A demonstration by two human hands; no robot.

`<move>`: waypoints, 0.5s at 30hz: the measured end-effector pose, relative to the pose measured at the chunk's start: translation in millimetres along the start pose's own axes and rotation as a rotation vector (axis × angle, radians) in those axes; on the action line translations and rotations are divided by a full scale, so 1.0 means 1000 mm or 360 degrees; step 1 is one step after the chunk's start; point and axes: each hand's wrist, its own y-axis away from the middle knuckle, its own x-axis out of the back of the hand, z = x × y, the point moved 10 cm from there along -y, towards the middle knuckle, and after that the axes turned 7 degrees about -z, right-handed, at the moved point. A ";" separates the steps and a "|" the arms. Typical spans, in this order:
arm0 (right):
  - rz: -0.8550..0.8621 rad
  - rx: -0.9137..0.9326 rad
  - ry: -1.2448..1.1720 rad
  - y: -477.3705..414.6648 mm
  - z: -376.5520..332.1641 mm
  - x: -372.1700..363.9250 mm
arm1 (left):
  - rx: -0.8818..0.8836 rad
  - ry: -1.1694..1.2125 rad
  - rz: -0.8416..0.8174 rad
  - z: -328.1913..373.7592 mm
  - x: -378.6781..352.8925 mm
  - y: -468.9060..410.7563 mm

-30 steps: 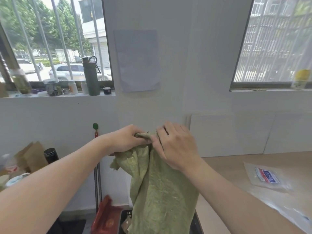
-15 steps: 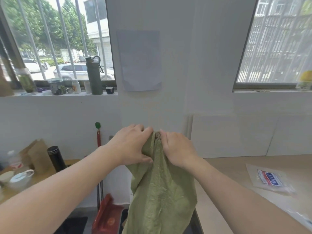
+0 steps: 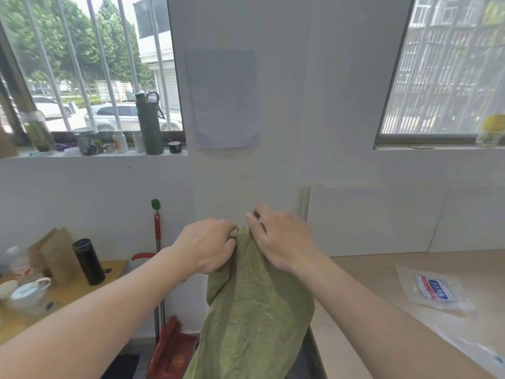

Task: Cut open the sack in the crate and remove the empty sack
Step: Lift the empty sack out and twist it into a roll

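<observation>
A green woven sack hangs limp in front of me, held up at chest height by its bunched top edge. My left hand grips the top from the left, fingers closed on the fabric. My right hand pinches the same bunched edge from the right, its fingers partly raised over the cloth. The two hands almost touch. The sack's lower end runs out of the frame at the bottom. A dark edge shows under the sack; whether it is the crate I cannot tell.
A wooden table with a clear plastic packet lies at the right. At the left, a second table bears a black flask, cups and a paper bag. A red dustpan and broom handle stand by the wall.
My hands have dropped slightly and gathered the sack's top into a tighter bunch. My right fingers have lifted off the fabric a little. The view has shifted a little.
</observation>
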 end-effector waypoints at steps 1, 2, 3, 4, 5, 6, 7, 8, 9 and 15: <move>0.0097 0.0075 0.0179 0.003 -0.006 0.004 | 0.0059 0.0175 -0.0056 -0.006 -0.003 -0.003; 0.0166 0.0137 0.0307 0.006 -0.011 0.006 | 0.0112 0.0370 -0.0112 -0.011 -0.005 -0.006; 0.0202 0.0182 0.0386 0.007 -0.014 0.006 | 0.0158 0.0564 -0.0161 -0.015 -0.007 -0.008; 0.0217 0.0201 0.0433 0.008 -0.015 0.005 | 0.0204 0.0759 -0.0202 -0.018 -0.009 -0.009; 0.0238 0.0206 0.0456 0.009 -0.015 0.004 | 0.0242 0.0940 -0.0226 -0.020 -0.009 -0.010; 0.0270 0.0205 0.0464 0.010 -0.015 0.005 | 0.0280 0.1093 -0.0243 -0.022 -0.008 -0.010; 0.0310 0.0202 0.0466 0.011 -0.014 0.005 | 0.0313 0.1208 -0.0266 -0.022 -0.008 -0.010; 0.0350 0.0198 0.0466 0.011 -0.014 0.007 | 0.0326 0.1290 -0.0304 -0.021 -0.008 -0.009; 0.0379 0.0191 0.0469 0.011 -0.013 0.008 | 0.0316 0.1360 -0.0347 -0.017 -0.008 -0.008; 0.0539 0.0304 0.0488 0.010 -0.016 0.017 | 0.0247 0.1504 -0.0486 -0.007 -0.001 -0.002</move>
